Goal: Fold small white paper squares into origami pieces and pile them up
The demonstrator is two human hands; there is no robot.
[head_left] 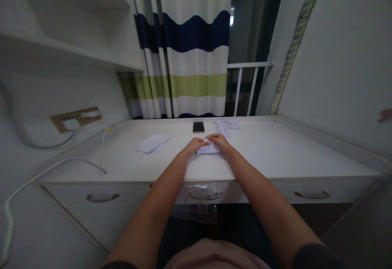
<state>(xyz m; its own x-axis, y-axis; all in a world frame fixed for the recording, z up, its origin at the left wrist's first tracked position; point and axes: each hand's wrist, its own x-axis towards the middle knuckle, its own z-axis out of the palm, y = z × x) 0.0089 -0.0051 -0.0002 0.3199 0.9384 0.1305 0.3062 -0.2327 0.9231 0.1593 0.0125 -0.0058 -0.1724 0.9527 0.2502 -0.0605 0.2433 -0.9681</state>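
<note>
A partly folded sheet of white paper (208,149) lies on the white desk in front of me, its upper part angled to a point. My left hand (196,144) grips its left side, the thumb pressed on top. From the right, my right hand (219,141) holds the upper right part, fingers bent near the tip. Both hands meet close together over the sheet, and the fingers hide some of its folds. Just behind them are several folded white paper pieces (225,127). A dark phone (199,127) lies flat beyond my left hand.
More white paper sheets (152,143) lie at the left on the desk (275,150). A white cable (73,161) crosses the desk's left end, near a wall socket (76,120). Drawer handles (312,194) line the front edge. A striped curtain (196,56) hangs behind.
</note>
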